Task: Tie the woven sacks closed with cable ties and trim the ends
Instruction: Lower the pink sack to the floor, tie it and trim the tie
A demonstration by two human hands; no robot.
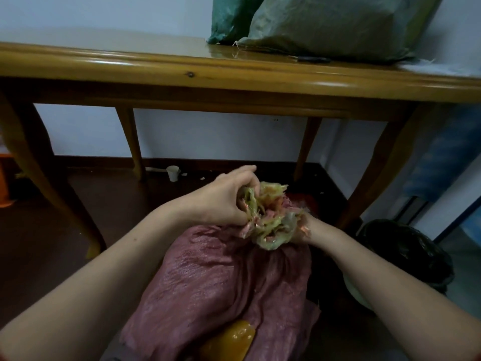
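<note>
A pink woven sack (pixel 221 277) sits low in front of me, its frayed yellowish mouth (pixel 270 217) bunched together at the top. My left hand (pixel 223 196) grips the bunched mouth from the left, fingers curled into the fabric. My right hand (pixel 305 230) clutches the same bunch from the right and is mostly hidden behind the frayed edge. No cable tie is visible in either hand. A dark tool, possibly scissors (pixel 312 59), lies on the wooden table (pixel 182 66) by the green sacks.
Two filled green woven sacks (pixel 325 24) lean against the wall on the table. A bin lined with a black bag (pixel 408 254) stands to the right of the pink sack. A white cup (pixel 173 173) lies on the dark floor under the table. A yellow-brown object (pixel 231 340) lies at the sack's base.
</note>
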